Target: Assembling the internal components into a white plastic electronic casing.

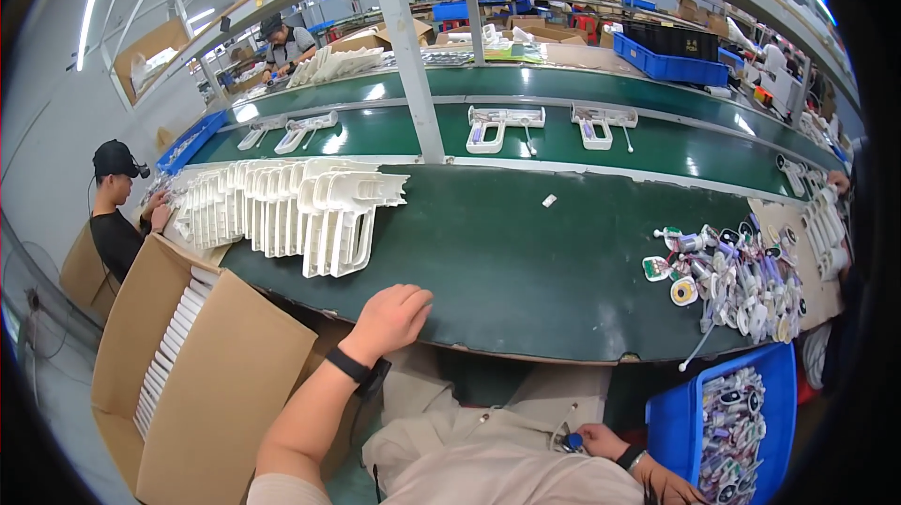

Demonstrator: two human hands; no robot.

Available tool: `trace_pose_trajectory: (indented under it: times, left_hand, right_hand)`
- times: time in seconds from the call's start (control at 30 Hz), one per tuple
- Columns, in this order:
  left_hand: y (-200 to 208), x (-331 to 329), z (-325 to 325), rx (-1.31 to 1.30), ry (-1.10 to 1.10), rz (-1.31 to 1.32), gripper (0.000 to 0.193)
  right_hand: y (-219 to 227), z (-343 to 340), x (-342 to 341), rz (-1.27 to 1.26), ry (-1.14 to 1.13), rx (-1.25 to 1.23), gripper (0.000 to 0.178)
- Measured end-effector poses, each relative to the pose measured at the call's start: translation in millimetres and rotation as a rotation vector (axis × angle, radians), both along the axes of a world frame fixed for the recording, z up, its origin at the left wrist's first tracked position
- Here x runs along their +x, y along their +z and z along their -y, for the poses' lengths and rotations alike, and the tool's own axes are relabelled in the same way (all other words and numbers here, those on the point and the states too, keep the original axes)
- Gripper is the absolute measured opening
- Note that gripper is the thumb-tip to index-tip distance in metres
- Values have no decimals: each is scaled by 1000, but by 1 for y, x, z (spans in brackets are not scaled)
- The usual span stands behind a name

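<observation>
My left hand (387,319) rests at the front edge of the green work table (526,280), its fingers bent and drawn together, with nothing visible in them. Down at my lap, my right hand (601,440) is closed beside a small round blue-topped object (572,441) and seems to grip its edge; its kind is unclear. Beyond my left hand stands a row of white plastic gun-shaped housing shells (338,233). To the right lies a heap of wired inner assemblies (737,280), with purplish tubes and round ends.
An open cardboard box (225,383) with white parts stands at my left. A blue bin (676,430) full of assemblies is at lower right. Part-filled housings (505,130) sit on the green conveyor behind a white post (404,45). A co-worker in a black cap (117,162) works at left.
</observation>
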State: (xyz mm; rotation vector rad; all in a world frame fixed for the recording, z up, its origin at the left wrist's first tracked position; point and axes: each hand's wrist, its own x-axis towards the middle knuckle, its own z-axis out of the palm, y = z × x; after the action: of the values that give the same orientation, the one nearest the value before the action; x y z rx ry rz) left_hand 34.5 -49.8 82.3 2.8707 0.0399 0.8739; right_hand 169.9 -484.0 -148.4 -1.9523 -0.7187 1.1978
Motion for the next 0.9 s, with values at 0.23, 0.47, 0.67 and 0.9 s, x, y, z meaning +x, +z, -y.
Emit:
trace_pose_trajectory:
  times: [0.23, 0.47, 0.67, 0.9]
  left_hand:
    - [-41, 19, -23, 60, 105, -158, 38]
    - [-62, 23, -26, 1, 137, -240, 43]
    - [-50, 19, -22, -13, 192, -316, 44]
    - [-39, 26, -21, -48, 222, -322, 41]
  right_hand:
    - [-7, 45, -8, -222, -299, 139, 15]
    - [-80, 95, 45, 396, -279, -194, 35]
    - [-121, 53, 78, 313, -219, -139, 34]
    - [-158, 56, 83, 180, -210, -183, 33]
